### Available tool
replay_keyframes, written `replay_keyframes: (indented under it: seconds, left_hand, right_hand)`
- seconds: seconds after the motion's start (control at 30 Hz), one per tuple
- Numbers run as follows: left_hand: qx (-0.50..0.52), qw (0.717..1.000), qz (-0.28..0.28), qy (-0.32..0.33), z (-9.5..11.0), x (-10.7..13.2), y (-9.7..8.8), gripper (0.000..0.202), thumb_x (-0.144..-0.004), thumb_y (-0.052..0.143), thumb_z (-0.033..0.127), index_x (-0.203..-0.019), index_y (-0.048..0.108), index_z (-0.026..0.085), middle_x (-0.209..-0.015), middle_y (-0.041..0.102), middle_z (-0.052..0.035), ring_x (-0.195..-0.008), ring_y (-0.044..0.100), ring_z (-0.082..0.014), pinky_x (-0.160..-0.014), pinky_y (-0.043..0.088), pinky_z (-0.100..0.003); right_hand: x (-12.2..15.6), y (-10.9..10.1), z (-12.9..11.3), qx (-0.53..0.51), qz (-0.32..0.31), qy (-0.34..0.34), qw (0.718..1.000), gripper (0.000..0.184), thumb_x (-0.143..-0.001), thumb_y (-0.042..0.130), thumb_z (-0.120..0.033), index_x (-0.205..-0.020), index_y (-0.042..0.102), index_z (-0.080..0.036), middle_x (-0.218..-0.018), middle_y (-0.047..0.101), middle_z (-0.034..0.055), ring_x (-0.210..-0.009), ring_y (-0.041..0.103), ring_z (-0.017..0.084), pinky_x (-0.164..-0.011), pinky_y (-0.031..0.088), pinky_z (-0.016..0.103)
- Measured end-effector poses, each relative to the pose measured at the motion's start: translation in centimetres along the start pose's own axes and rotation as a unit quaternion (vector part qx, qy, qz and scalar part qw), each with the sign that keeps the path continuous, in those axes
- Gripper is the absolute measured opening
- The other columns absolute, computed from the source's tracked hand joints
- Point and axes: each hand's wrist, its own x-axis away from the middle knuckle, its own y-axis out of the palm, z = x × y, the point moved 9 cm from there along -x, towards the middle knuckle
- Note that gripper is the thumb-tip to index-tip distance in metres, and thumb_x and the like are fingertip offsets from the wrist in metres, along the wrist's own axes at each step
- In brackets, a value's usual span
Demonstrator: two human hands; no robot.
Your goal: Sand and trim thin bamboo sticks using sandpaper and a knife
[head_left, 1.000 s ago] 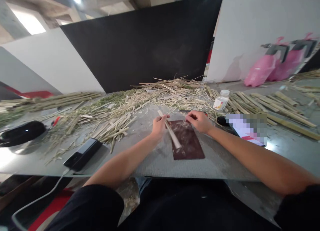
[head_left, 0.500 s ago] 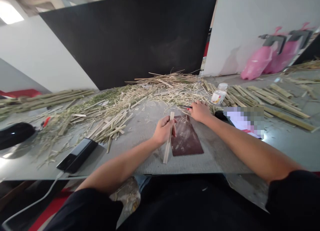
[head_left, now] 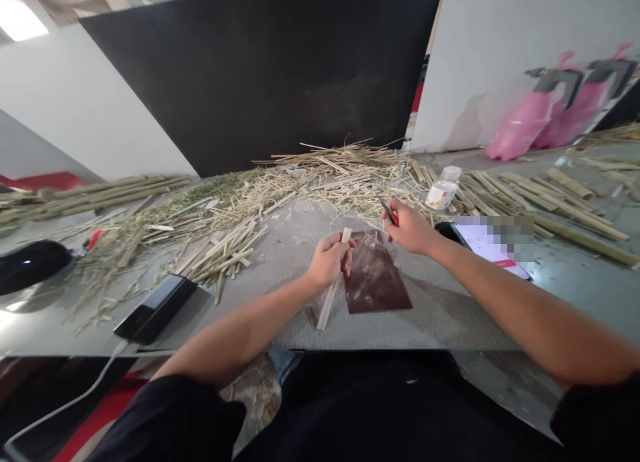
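My left hand [head_left: 326, 261] is closed around a pale flat bamboo strip [head_left: 328, 307], which slants down toward the table's front edge. Beside it lies a dark brown rectangular sheet [head_left: 379, 285], dusted with pale shavings. My right hand [head_left: 411, 229] grips a small red-and-black knife [head_left: 389, 214] just past the sheet's far right corner. Its thin dark tip points away toward the shavings; my fingers cover much of the handle.
Bamboo shavings [head_left: 320, 182] spread across the back. Split bamboo pieces [head_left: 540, 195], a clear jar [head_left: 443, 189] and a lit phone [head_left: 493, 249] are at right. Pink spray bottles [head_left: 523, 125] stand behind. A corded black box [head_left: 155, 309] and bundled strips [head_left: 220, 255] lie left.
My right hand has come up off the table with the knife in its fingers, its tip now raised. The strip in my left hand has tilted, its near end swinging left.
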Motion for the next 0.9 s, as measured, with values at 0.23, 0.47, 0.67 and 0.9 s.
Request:
replay_keyframes:
  seconds: [0.23, 0.47, 0.67, 0.9]
  left_hand:
    - [-0.007, 1.000, -0.005, 0.017, 0.5, 0.4, 0.0, 0.016, -0.085, 0.061, 0.036, -0.088, 0.058, 0.021, -0.048, 0.043, 0.0076, -0.039, 0.036, -0.0100, -0.044, 0.030, -0.025]
    - [-0.180, 0.977, -0.055, 0.097, 3.1, 1.7, 1.1, 0.035, -0.094, 0.066, 0.048, -0.076, 0.052, 0.021, -0.061, 0.046, 0.0041, -0.056, 0.041, -0.0105, -0.056, 0.032, -0.027]
    - [-0.294, 0.946, -0.032, 0.131, 3.6, 1.6, 1.0, 0.047, -0.097, 0.062, 0.053, -0.068, 0.048, 0.020, -0.064, 0.039, 0.0042, -0.060, 0.033, -0.0105, -0.056, 0.024, -0.029]
    - [-0.345, 0.929, -0.024, 0.129, 3.4, 1.4, 1.0, 0.060, -0.094, 0.066, 0.064, -0.064, 0.036, 0.022, -0.059, 0.033, 0.0062, -0.058, 0.030, -0.0101, -0.055, 0.022, -0.028]
  right_hand:
    - [3.4, 2.5, -5.9, -0.133, -0.086, -0.061, 0.986, 0.023, -0.099, 0.065, -0.047, -0.088, 0.062, -0.027, -0.073, 0.062, 0.0019, -0.066, 0.053, 0.022, -0.065, 0.038, 0.036]
    - [4.4, 5.0, -6.6, -0.341, -0.249, -0.007, 0.906, 0.044, -0.094, 0.070, -0.066, -0.082, 0.066, -0.024, -0.065, 0.061, -0.0004, -0.052, 0.052, 0.015, -0.048, 0.039, 0.029]
    - [6.3, 5.8, -7.0, -0.426, -0.381, 0.051, 0.819, 0.043, -0.092, 0.076, -0.063, -0.085, 0.067, -0.021, -0.056, 0.062, -0.0017, -0.040, 0.055, 0.013, -0.038, 0.043, 0.025]
    - [7.2, 6.1, -7.0, -0.464, -0.431, 0.094, 0.768, 0.034, -0.097, 0.075, -0.049, -0.090, 0.067, -0.016, -0.058, 0.062, -0.0023, -0.039, 0.053, 0.010, -0.036, 0.045, 0.020]
